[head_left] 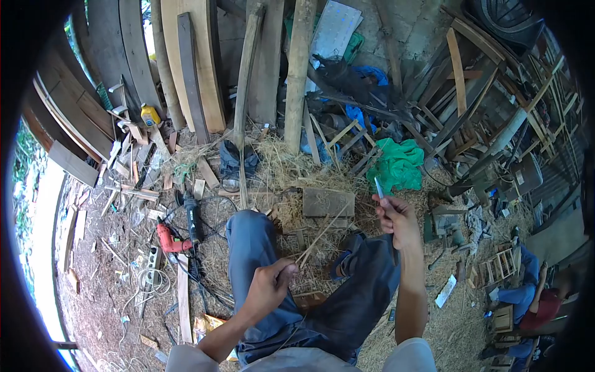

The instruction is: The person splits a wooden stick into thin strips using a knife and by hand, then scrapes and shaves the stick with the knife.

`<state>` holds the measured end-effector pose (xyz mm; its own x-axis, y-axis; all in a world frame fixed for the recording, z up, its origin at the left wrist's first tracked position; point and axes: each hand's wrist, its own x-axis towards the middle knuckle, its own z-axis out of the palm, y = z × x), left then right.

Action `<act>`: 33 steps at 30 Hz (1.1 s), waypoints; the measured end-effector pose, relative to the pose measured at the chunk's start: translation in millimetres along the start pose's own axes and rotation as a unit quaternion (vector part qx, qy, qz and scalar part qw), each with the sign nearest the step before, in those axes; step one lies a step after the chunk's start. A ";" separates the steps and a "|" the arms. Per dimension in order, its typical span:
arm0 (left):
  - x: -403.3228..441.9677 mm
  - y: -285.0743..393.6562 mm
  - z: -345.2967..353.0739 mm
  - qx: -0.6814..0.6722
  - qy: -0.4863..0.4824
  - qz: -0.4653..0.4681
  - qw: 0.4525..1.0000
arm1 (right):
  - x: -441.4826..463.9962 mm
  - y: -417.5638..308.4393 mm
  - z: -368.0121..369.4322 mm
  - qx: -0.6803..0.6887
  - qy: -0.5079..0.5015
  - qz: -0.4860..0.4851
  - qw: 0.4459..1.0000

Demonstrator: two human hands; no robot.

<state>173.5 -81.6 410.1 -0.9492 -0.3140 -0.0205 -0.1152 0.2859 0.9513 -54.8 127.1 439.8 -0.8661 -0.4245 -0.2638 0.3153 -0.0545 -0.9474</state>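
Note:
My left hand (pixel 273 282) is closed over my left thigh, gripping thin tan strips (pixel 319 239) that look like split bamboo or cane. Their far ends reach up and right toward a wooden block (pixel 328 203) on the ground between my feet. Above my right knee, my right hand (pixel 398 222) is wrapped round a knife (pixel 379 188), its blade pointing up and away from me. The knife's handle is mostly hidden by my fingers. Blade and strips are apart.
A red power drill (pixel 171 240), an angle grinder (pixel 189 214) and a power strip (pixel 150 266) with cords lie left. Planks (pixel 192 68) lean at the back, near a green plastic bag (pixel 396 164). Shavings cover the ground. A person in a red shirt (pixel 545 310) sits at right.

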 end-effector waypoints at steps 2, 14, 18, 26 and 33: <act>6.9 -2.0 1.2 -0.007 0.007 0.014 1.000 | -5.1 4.8 10.0 0.003 0.000 0.009 1.000; 2.3 -1.4 -9.7 -0.166 -0.112 -0.099 0.975 | 12.7 24.5 46.1 0.072 -0.103 -0.059 0.990; 3.9 -0.6 -9.6 -0.270 -0.158 -0.203 0.928 | 20.9 38.6 50.2 0.104 -0.114 -0.062 0.986; 15.4 -0.2 13.5 -0.141 -0.036 -0.074 0.987 | 21.1 43.4 44.7 0.095 -0.086 -0.072 0.989; 23.6 -6.0 20.5 -0.129 -0.047 -0.069 0.988 | 15.5 45.7 37.2 0.112 -0.112 -0.052 0.986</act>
<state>145.8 -72.2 397.6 -0.9541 -0.2447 -0.1727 -0.1786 0.0019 0.9839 -39.4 84.4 399.2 -0.7987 -0.5940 -0.0962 0.3285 -0.2964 -0.8968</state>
